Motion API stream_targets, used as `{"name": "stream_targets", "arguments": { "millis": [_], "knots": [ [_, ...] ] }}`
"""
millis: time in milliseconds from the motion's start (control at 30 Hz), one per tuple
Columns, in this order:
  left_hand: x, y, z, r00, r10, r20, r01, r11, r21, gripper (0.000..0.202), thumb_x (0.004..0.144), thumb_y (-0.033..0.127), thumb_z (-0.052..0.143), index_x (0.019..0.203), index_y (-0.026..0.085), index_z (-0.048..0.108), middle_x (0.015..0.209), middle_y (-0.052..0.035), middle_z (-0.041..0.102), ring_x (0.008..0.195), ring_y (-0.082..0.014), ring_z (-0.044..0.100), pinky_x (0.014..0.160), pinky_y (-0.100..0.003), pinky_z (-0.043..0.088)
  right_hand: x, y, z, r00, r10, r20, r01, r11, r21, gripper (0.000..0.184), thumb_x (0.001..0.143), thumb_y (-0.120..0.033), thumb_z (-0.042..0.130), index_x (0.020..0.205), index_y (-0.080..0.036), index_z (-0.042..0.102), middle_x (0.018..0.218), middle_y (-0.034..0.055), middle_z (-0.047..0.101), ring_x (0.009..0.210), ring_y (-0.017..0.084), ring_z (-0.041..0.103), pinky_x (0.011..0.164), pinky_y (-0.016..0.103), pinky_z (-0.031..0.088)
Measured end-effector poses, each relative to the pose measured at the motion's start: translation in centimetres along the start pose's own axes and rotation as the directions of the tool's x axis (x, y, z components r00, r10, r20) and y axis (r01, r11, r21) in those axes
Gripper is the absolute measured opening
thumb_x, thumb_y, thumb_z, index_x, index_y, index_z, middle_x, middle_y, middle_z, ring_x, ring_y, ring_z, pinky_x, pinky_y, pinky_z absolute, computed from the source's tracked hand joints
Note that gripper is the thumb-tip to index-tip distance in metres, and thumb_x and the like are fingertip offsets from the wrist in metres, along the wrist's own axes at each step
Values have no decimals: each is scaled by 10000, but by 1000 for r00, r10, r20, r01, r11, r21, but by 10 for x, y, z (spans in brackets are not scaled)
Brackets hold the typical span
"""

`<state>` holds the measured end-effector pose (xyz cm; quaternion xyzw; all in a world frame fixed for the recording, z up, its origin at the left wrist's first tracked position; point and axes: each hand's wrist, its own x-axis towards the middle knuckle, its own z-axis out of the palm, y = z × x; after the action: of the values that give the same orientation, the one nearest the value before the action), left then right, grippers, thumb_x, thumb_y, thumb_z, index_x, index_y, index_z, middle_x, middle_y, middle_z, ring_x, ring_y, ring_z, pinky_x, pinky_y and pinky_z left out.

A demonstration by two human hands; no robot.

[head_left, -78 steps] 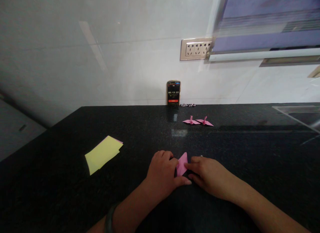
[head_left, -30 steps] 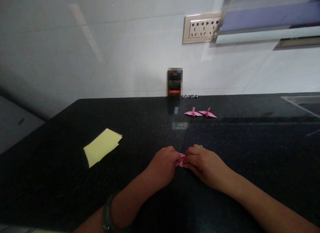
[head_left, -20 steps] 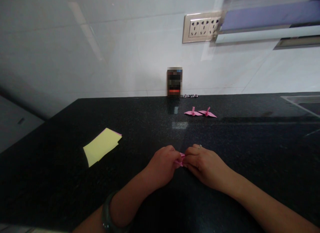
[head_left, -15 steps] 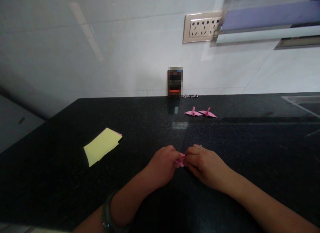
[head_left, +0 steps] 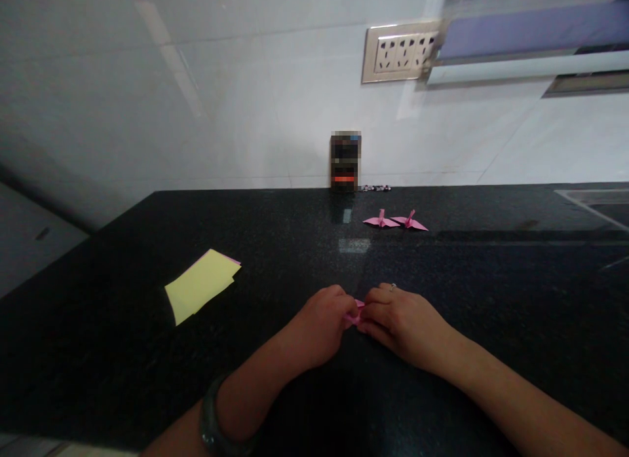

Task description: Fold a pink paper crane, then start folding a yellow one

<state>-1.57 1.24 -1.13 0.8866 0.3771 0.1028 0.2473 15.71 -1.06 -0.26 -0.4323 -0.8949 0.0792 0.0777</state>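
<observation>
Between my two hands, low over the dark countertop [head_left: 295, 247], is a small piece of pink folded paper [head_left: 352, 319], mostly covered by fingers. My left hand [head_left: 322, 326] pinches its left side, a bracelet round the wrist. On the other side my right hand [head_left: 400, 319], with a ring on one finger, has its fingers closed on the paper's right part. The exact folds are hidden. Farther back lie two pink paper cranes, a left crane [head_left: 381, 220] and a right crane [head_left: 411, 221], side by side with wings spread.
Several yellow paper sheets [head_left: 201, 287], with a pink edge beneath, lie at the left. A blurred upright phone-like object [head_left: 346, 162] leans on the wall by a beaded strap [head_left: 377, 188]. A socket panel [head_left: 400, 53] is above; a sink edge [head_left: 590, 205] shows at right.
The fingers of my right hand have shifted very slightly at the pink paper. My left hand stays where it was, and the view has moved a little.
</observation>
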Motion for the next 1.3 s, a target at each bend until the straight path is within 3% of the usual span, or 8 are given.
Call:
{"name": "stream_targets", "arguments": {
  "millis": [433,667,933,1300],
  "knots": [
    [-1,4,-2,1000,-1,4,1,1000,18,93,732,144,503,808,178,544,827,-17,508,810,-150,469,739,-271,384,1,-3,3,999,31,14,-30,999,-17,179,831,-182,409,816,-166,586,780,46,551,732,167,500,660,281,390],
    [3,2,4,1000,-14,-24,14,999,31,173,795,142,401,758,169,569,781,-23,512,758,-142,477,705,-274,391,2,-3,10,997,71,23,-70,997,-16,143,814,-148,427,806,-162,569,791,46,534,730,164,499,645,275,401],
    [1,3,7,999,-36,-11,37,997,70,191,798,117,373,773,160,557,829,-41,506,797,-157,470,726,-296,393,0,-4,4,993,117,18,-118,985,128,136,817,-180,431,817,-157,565,818,52,520,744,150,496,664,257,402],
    [1,3,8,998,-59,-4,60,997,47,169,788,116,386,759,151,549,841,-42,486,798,-153,466,725,-294,400,-1,-16,9,944,329,-4,-319,918,234,206,799,-146,418,681,-162,587,701,33,521,680,142,489,624,242,367]
  ]
}}
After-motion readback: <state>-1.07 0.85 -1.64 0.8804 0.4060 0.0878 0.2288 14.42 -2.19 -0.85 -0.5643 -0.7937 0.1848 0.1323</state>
